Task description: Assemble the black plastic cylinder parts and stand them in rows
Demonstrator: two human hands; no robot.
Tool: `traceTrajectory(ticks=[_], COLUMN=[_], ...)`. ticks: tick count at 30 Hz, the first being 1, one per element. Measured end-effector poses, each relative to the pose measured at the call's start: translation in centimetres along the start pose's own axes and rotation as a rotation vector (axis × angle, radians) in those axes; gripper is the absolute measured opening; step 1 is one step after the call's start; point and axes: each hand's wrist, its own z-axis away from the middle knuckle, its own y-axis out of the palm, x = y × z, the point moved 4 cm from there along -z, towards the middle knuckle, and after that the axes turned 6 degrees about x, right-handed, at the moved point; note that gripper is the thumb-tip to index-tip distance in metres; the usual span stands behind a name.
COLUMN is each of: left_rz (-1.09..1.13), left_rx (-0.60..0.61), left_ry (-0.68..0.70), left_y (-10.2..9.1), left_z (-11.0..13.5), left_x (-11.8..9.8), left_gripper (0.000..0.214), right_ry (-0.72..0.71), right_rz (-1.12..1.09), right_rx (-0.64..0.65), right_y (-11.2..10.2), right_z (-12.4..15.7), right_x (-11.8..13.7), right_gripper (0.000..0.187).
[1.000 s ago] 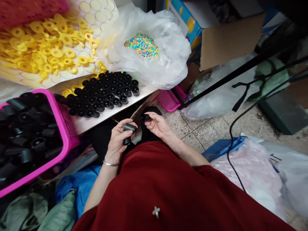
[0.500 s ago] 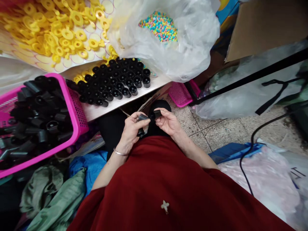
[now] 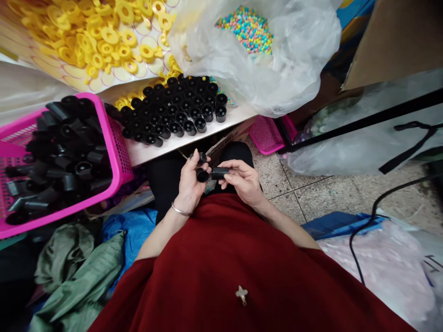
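Note:
My left hand is closed round two small black plastic tubes, one above the other. My right hand pinches another black tube and holds its end against the lower one in my left hand. Both hands hover over my lap, just below the edge of a white board. On that board stand rows of upright black tubes. A pink basket at the left is heaped with loose black tubes.
Yellow plastic rings lie piled on a printed sheet at the back left. A clear bag holds pastel beads. A second pink basket, cardboard, black cables and plastic bags crowd the tiled floor at the right.
The view has shifted up and left. My hands have come together, and the tube in my right hand now meets the one in my left.

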Motion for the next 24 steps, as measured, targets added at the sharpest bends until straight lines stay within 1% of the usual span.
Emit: traceTrajectory(ticks=[3, 5, 6, 8, 10, 12, 14, 15, 16, 17, 18, 19, 20, 21, 22, 23, 24], left_rz=[-0.038, -0.103, -0.145, -0.235, -0.334, -0.43, -0.51, -0.552, -0.605, -0.674, -0.749, -0.826, -0.888, -0.892, -0.874, -0.878, -0.914], left_rx=[0.074, 0.076, 0.062, 0.032, 0.032, 0.06, 0.09, 0.087, 0.062, 0.006, -0.083, -0.198, -0.341, -0.481, -0.583, -0.666, -0.723], left_ry=[0.152, 0.247, 0.306, 0.439, 0.546, 0.593, 0.62, 0.659, 0.734, 0.848, 0.995, 1.165, 1.315, 1.426, 1.497, 1.517, 1.482], left_y=[0.7, 0.8, 0.7, 0.4, 0.1, 0.0, 0.0, 0.0, -0.1, -0.4, -0.8, -1.5, -2.6, -4.0, -5.7, -7.4, -9.0], left_z=[0.6, 1.0, 1.2, 1.6, 1.9, 2.3, 2.7, 3.0, 3.5, 4.0, 4.7, 5.4, 6.0, 6.3, 6.4, 6.2, 5.8], left_x=[-0.8, -1.2, -1.4, -1.6, -1.6, -1.4, -1.6, -2.1, -3.1, -4.4, -6.2, -8.1, -10.2, -12.2, -14.2, -16.0, -17.5], left_gripper=[0.039, 0.04, 0.04, 0.039, 0.036, 0.034, 0.032, 0.031, 0.031, 0.03, 0.031, 0.031, 0.031, 0.032, 0.034, 0.036, 0.039], right_ry=[0.085, 0.186, 0.23, 0.303, 0.366, 0.413, 0.423, 0.42, 0.415, 0.41, 0.401, 0.384, 0.357, 0.323, 0.289, 0.261, 0.243], right_rz=[-0.12, -0.159, -0.157, -0.126, -0.09, -0.038, 0.02, 0.042, 0.051, 0.051, 0.047, 0.046, 0.053, 0.067, 0.084, 0.098, 0.105], right_rx=[0.063, 0.108, 0.102, 0.06, 0.065, 0.142, 0.216, 0.238, 0.252, 0.261, 0.269, 0.275, 0.278, 0.282, 0.287, 0.293, 0.3], right_y=[0.4, 0.7, 0.8, 1.0, 1.5, 2.4, 3.3, 3.6, 3.9, 4.2, 4.3, 4.4, 4.4, 4.3, 4.2, 4.1, 4.0], right_z=[-0.1, -0.3, -0.3, -0.4, -0.4, -0.6, -1.0, -1.2, -1.4, -1.6, -1.7, -1.8, -1.8, -1.9, -1.9, -1.8, -1.7], right_x=[-0.2, -0.6, -0.9, -1.6, -2.3, -2.8, -2.8, -2.7, -2.6, -2.5, -2.3, -2.2, -2.1, -2.0, -1.9, -1.9, -1.9], right_gripper=[0.022, 0.018, 0.017, 0.022, 0.028, 0.031, 0.03, 0.029, 0.028, 0.028, 0.028, 0.03, 0.032, 0.034, 0.036, 0.038, 0.038])
